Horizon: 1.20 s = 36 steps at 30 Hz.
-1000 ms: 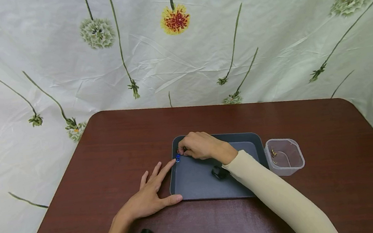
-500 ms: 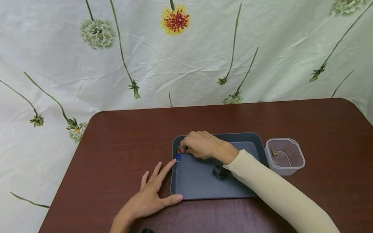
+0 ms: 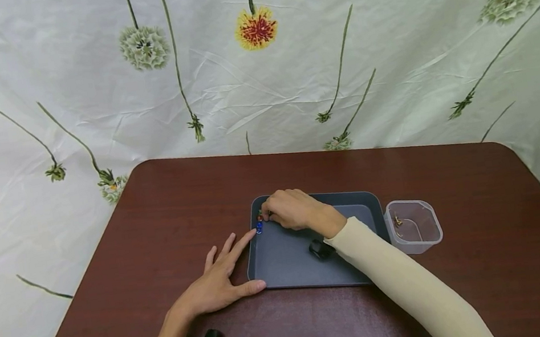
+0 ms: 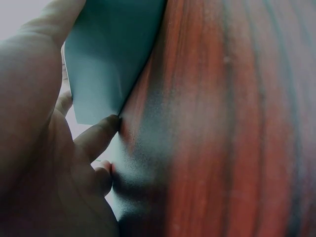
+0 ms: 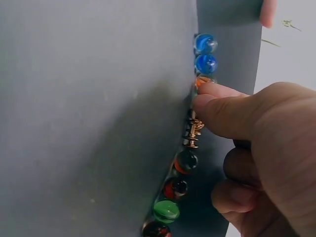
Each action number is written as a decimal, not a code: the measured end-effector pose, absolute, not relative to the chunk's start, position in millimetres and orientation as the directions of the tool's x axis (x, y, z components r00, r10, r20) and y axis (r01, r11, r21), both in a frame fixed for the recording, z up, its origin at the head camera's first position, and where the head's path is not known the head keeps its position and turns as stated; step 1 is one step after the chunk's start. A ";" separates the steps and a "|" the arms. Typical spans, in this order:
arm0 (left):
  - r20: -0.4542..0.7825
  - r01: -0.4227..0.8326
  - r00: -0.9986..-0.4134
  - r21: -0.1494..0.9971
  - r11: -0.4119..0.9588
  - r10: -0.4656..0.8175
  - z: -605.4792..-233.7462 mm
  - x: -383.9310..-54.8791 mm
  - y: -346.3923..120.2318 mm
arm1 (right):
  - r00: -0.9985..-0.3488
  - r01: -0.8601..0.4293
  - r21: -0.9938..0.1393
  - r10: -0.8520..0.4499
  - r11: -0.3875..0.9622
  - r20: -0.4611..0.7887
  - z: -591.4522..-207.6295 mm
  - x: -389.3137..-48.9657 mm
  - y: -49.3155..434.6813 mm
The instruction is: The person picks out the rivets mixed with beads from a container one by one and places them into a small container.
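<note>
Fingers (image 3: pixel 243 245) of the left hand (image 3: pixel 216 288), straight, spread, gripping nothing, against the edge of the tray (image 3: pixel 295 271). Farther in, along the left wall (image 5: pixel 233 49): blue marbles (image 5: pixel 206 63), then the right hand (image 3: pixel 287 210), pinched nearly closed, any catch hidden, then copper-coloured pieces (image 5: pixel 194 132) and darker marbles (image 5: pixel 186 162). Seems midway through lining up; next, calls for loosening without rolling neighbours.
</note>
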<state>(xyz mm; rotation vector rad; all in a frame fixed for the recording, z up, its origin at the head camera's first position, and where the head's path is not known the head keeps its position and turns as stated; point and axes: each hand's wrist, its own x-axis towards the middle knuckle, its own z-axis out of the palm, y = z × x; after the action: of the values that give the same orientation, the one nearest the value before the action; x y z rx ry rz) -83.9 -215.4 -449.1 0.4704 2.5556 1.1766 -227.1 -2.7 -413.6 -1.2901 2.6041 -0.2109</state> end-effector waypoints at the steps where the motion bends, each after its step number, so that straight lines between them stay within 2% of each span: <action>1: -0.123 0.171 -0.905 0.770 0.614 0.407 -449.1 -84.0 -215.3 | -0.588 -0.763 -0.231 -0.797 0.604 -0.138 -413.0 -227.1 -2.2; 15: -0.126 0.169 -0.906 0.767 0.619 0.404 -448.7 -84.6 -213.8 | -0.622 -0.715 -0.339 -0.778 0.611 -0.090 -404.0 -225.9 23.5; 24: -0.121 0.173 -0.907 0.764 0.621 0.402 -450.3 -84.1 -215.1 | -0.657 -0.692 -0.346 -0.752 0.634 -0.064 -398.4 -221.8 50.5; 36: -0.118 0.175 -0.906 0.770 0.614 0.406 -451.0 -85.0 -214.3 | -0.664 -0.701 -0.341 -0.748 0.626 -0.007 -384.5 -217.6 71.1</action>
<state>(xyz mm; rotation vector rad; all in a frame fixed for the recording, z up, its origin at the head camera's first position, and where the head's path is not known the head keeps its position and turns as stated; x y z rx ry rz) -85.0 -214.3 -451.0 0.4726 2.5603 1.1768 -217.6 71.1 -384.5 -1.2100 2.6966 -0.4700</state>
